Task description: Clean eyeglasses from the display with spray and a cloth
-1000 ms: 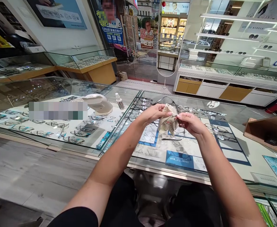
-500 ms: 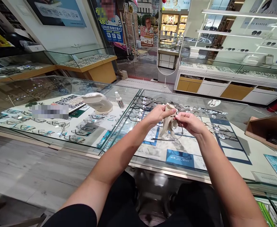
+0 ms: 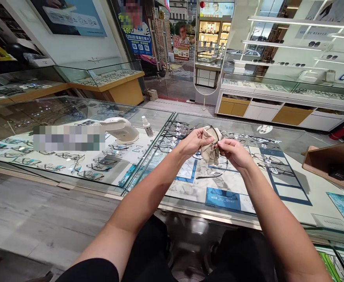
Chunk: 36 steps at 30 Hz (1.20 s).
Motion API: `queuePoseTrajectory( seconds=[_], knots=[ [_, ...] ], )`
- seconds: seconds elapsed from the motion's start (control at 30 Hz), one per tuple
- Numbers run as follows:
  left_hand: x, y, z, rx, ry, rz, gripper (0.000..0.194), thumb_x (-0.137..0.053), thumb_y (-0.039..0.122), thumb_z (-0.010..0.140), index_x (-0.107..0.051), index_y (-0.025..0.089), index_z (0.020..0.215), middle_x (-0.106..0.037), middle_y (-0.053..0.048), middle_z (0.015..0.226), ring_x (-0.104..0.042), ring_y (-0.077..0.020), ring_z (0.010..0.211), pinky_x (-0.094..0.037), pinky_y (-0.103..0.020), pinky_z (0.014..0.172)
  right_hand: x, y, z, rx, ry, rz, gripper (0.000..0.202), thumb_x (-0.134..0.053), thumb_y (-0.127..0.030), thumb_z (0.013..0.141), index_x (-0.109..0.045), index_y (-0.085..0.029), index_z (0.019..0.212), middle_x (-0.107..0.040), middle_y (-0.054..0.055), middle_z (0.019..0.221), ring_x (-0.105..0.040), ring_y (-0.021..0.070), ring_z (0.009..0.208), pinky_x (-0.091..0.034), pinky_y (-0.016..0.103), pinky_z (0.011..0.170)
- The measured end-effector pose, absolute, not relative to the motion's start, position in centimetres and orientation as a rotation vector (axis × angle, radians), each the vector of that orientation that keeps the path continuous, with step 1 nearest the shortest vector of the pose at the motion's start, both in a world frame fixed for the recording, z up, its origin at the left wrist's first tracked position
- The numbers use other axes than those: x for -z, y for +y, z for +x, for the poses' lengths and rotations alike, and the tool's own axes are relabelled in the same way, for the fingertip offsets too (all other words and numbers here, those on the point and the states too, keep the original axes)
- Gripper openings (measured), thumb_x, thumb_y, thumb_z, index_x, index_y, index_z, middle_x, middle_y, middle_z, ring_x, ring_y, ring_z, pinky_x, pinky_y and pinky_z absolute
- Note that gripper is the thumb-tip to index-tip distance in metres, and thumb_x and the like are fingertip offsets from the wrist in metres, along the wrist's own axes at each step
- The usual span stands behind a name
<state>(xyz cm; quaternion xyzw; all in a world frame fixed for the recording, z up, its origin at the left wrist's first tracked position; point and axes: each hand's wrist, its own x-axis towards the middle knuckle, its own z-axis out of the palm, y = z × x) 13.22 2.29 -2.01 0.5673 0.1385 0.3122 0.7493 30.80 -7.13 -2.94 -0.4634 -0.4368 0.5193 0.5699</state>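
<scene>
Over the glass display counter [image 3: 186,196], both my hands are together at a beige cloth [image 3: 209,153] and a pair of thin-framed eyeglasses [image 3: 211,176]. My left hand [image 3: 196,141] pinches the cloth, wrapped around part of the glasses. My right hand [image 3: 232,150] grips the glasses near the middle of the frame, its fingertips beside the cloth. One dark temple arm hangs out below and to the left, above the glass. The cloth and my fingers hide much of the lenses.
A white rounded device [image 3: 121,129] and a small spray bottle [image 3: 147,126] stand on the counter to the left. Rows of eyeglasses [image 3: 100,164] lie under the glass. A wooden box [image 3: 333,164] sits at the right. A mirror [image 3: 209,51] stands beyond.
The cloth has shifted and spreads wider between my hands. The glasses have turned a little, with the hanging temple arm slightly lower and further right. Both hands keep their hold.
</scene>
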Motion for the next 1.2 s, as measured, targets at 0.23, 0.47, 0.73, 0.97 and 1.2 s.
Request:
queuePoseTrajectory(
  seconds=[0.23, 0.47, 0.73, 0.97, 1.2],
  knots=[
    [2.4, 1.7, 13.8, -0.849, 0.385, 1.283, 0.057, -0.1, 0.053, 0.066, -0.069, 0.013, 0.093, -0.072, -0.001, 0.083, -0.064, -0.012, 0.072, -0.051, -0.025, 0.072, 3.2, -7.2, 30.0, -1.268, -1.023, -1.07, 0.044, -0.1, -0.059, 0.059, -0.082, -0.021, 0.074, -0.071, 0.003, 0.078, -0.042, 0.0125, 0.065, -0.028, 0.031, 0.063],
    [2.5, 1.8, 13.9, -0.869, 0.409, 1.334, 0.062, -0.084, 0.072, 0.079, -0.068, 0.013, 0.086, -0.069, -0.003, 0.072, -0.059, -0.0118, 0.061, -0.048, -0.024, 0.06, 3.7, -6.9, 29.8, -1.239, -0.966, -1.112, 0.048, -0.1, -0.06, 0.057, -0.087, -0.02, 0.081, -0.058, -0.001, 0.063, -0.036, 0.0117, 0.063, -0.025, 0.03, 0.063],
    [2.3, 3.7, 12.3, -0.619, 0.296, 1.398, 0.054, -0.095, 0.055, 0.073, -0.075, 0.011, 0.097, -0.077, -0.009, 0.088, -0.072, -0.0183, 0.078, -0.058, -0.03, 0.078, 3.6, -6.7, 30.2, -1.225, -0.984, -1.111, 0.046, -0.098, -0.06, 0.057, -0.084, -0.019, 0.074, -0.071, 0.005, 0.076, -0.036, 0.0117, 0.063, -0.024, 0.031, 0.062],
    [2.8, 2.7, 13.2, -0.882, 0.444, 1.558, 0.051, -0.085, 0.062, 0.083, -0.072, 0.013, 0.093, -0.073, -0.004, 0.079, -0.064, -0.0149, 0.068, -0.048, -0.025, 0.064, 3.8, -6.7, 29.8, -1.289, -1.009, -1.084, 0.047, -0.098, -0.062, 0.059, -0.084, -0.02, 0.076, -0.07, 0.005, 0.075, -0.04, 0.0132, 0.065, -0.026, 0.031, 0.062],
    [1.7, 3.3, 12.2, -0.702, 0.331, 1.561, 0.057, -0.077, 0.07, 0.087, -0.07, 0.013, 0.093, -0.071, -0.006, 0.079, -0.065, -0.0157, 0.069, -0.05, -0.026, 0.065, 3.7, -6.8, 29.9, -1.242, -1.003, -1.048, 0.043, -0.098, -0.059, 0.061, -0.085, -0.021, 0.076, -0.072, 0.004, 0.076, -0.035, 0.0122, 0.063, -0.025, 0.032, 0.064]
  ],
)
